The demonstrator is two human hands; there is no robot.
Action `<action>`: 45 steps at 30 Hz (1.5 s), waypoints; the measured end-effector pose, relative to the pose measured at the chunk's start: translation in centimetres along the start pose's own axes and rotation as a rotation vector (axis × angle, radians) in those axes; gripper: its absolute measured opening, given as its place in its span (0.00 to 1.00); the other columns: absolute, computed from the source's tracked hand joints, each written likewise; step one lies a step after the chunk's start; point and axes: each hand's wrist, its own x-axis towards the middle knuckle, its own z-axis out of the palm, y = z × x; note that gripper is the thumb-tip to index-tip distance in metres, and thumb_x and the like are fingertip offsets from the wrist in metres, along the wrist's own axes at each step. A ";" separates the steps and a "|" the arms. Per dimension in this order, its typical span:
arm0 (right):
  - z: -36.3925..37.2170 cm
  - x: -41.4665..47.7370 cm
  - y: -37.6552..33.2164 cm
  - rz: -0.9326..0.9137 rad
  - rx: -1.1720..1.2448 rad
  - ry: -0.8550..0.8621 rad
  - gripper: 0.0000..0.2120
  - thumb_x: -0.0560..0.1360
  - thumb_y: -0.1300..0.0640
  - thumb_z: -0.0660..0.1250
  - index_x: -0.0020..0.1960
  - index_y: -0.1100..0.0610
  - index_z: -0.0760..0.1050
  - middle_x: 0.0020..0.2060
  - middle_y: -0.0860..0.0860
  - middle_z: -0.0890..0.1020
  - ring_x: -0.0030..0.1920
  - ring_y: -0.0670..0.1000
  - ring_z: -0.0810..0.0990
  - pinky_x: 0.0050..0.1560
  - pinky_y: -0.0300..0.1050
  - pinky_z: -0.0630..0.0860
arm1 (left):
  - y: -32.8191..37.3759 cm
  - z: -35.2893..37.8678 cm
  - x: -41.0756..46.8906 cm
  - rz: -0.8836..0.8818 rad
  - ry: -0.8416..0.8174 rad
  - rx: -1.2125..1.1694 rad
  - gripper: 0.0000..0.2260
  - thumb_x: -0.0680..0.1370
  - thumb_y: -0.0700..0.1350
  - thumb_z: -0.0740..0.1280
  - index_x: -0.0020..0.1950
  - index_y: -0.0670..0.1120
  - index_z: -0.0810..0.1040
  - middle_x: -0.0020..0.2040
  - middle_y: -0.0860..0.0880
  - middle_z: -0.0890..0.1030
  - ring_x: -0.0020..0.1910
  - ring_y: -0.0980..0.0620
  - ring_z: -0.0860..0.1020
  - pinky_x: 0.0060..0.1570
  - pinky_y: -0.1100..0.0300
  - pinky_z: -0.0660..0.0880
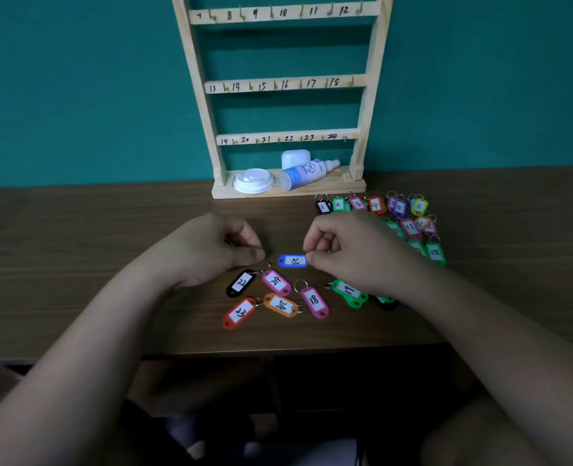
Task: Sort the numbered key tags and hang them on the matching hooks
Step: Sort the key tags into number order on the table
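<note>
Blue plastic with a white label: the blue tag [292, 261] lies flat on the wooden table [77, 247]. We find the right hand [352, 253] pinching its near end between thumb and forefinger, the other fingers curled in. The tag's long axis runs crosswise, straight out from the pinch toward the left hand [211, 250]. That hand rests just beyond the tag's free end, fingers loosely curled, with nothing visible in them. We cannot read the label with confidence; it appears to be in the twenties. The ring is not visible and is presumably inside the pinch.

We judge the right hand to be the working hand, since it already has the tag. The wooden rack [204, 95] stands beyond the grip and above it. Its lowest numbered rail [288, 138], marked 19 to 24, is the nearest rail to the pinch. No hook visible carries a tag.

On the near side of the grip lie loose tags, among them a black tag [241, 283] and a green tag [349, 290]. Beyond the right wrist, laid-out rows [374, 205] begin at 1.
</note>
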 end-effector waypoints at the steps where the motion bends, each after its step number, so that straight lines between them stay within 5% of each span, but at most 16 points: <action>1: 0.2 0.2 -0.1 -0.010 -0.017 0.007 0.04 0.78 0.54 0.74 0.48 0.45 0.82 0.42 0.42 0.82 0.42 0.39 0.80 0.40 0.34 0.70 | -0.2 -0.1 -0.1 -0.002 -0.015 0.012 0.05 0.76 0.57 0.76 0.48 0.58 0.86 0.43 0.62 0.85 0.47 0.62 0.81 0.49 0.62 0.74; 4: 0.7 0.8 -0.1 -0.037 -0.094 0.028 0.04 0.78 0.51 0.75 0.52 0.46 0.83 0.49 0.41 0.78 0.47 0.39 0.78 0.42 0.34 0.68 | -0.6 -0.4 -0.5 -0.009 -0.059 0.026 0.07 0.74 0.59 0.78 0.48 0.59 0.85 0.43 0.61 0.85 0.47 0.61 0.81 0.51 0.61 0.75; 10: 1.4 1.5 -0.3 -0.024 -0.222 -0.028 0.09 0.77 0.44 0.76 0.54 0.46 0.83 0.53 0.45 0.75 0.55 0.46 0.77 0.58 0.49 0.76 | -1.0 -0.3 -0.6 -0.007 -0.115 -0.002 0.07 0.72 0.51 0.81 0.46 0.57 0.86 0.45 0.58 0.85 0.46 0.59 0.82 0.51 0.61 0.76; 21: 1.4 1.8 -1.4 0.025 -0.222 -0.062 0.08 0.77 0.48 0.76 0.49 0.43 0.77 0.55 0.44 0.74 0.57 0.48 0.74 0.63 0.52 0.72 | -1.2 -0.8 -0.2 -0.036 0.006 0.006 0.03 0.76 0.50 0.78 0.45 0.54 0.86 0.42 0.57 0.86 0.47 0.55 0.82 0.49 0.59 0.75; 29: -0.3 0.7 -0.9 -0.058 0.053 0.088 0.05 0.79 0.52 0.74 0.48 0.47 0.77 0.43 0.43 0.82 0.45 0.41 0.80 0.45 0.42 0.76 | 0.5 -0.6 -0.5 0.080 0.140 -0.266 0.04 0.76 0.50 0.79 0.46 0.53 0.86 0.44 0.53 0.87 0.48 0.52 0.83 0.54 0.54 0.75; 37: -4.9 -1.5 3.4 -0.018 0.224 0.077 0.04 0.77 0.54 0.78 0.49 0.46 0.85 0.44 0.47 0.87 0.47 0.50 0.85 0.53 0.60 0.83 | 5.0 2.9 0.0 0.218 0.144 -0.314 0.04 0.76 0.52 0.78 0.46 0.53 0.86 0.43 0.52 0.85 0.45 0.53 0.82 0.48 0.59 0.75; 45: -9.0 -5.3 8.7 0.112 0.252 0.075 0.08 0.79 0.57 0.75 0.50 0.45 0.88 0.46 0.44 0.88 0.43 0.43 0.84 0.47 0.43 0.79 | 10.3 8.3 1.3 0.368 0.127 -0.202 0.02 0.77 0.52 0.77 0.45 0.56 0.86 0.40 0.57 0.84 0.39 0.61 0.81 0.40 0.66 0.74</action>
